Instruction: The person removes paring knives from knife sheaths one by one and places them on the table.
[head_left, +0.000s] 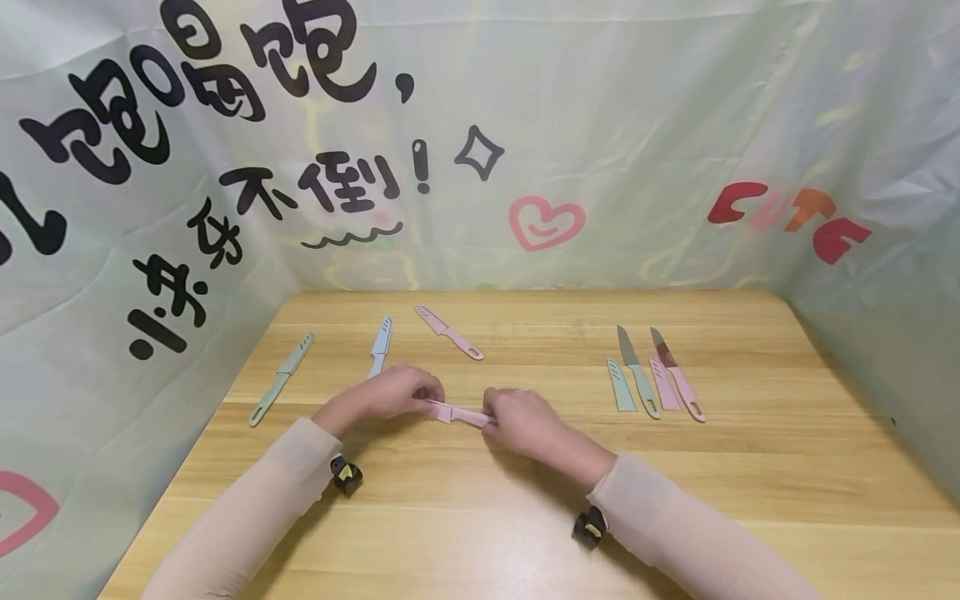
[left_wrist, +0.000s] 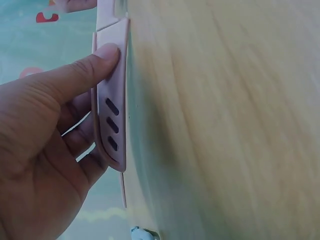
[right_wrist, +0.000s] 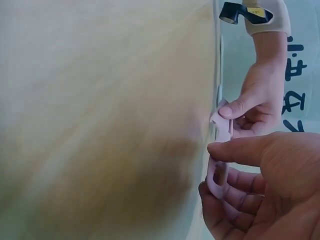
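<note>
Both hands hold one pink paring knife (head_left: 470, 417) low over the table, handle to the right. My left hand (head_left: 399, 392) pinches its pink slotted sheath (left_wrist: 111, 95) between thumb and fingers. The blade is hidden in the sheath, whose mouth sits at the handle's base. At the other end, my right hand (head_left: 528, 423) grips the handle (right_wrist: 218, 172) near its holed tip. Just beyond the left hand lies a sheathed blue knife (head_left: 382, 337), its lower end covered by that hand. A second sheathed pink knife (head_left: 447, 332) lies behind the two hands.
On the wooden table (head_left: 465, 533), a sheathed green knife (head_left: 281, 379) lies at the left. To the right are a bare green knife (head_left: 638, 375) beside its green sheath (head_left: 620, 387), and a bare pink knife (head_left: 684, 387) beside a pink sheath (head_left: 664, 387). A printed curtain (head_left: 645, 108) surrounds the table.
</note>
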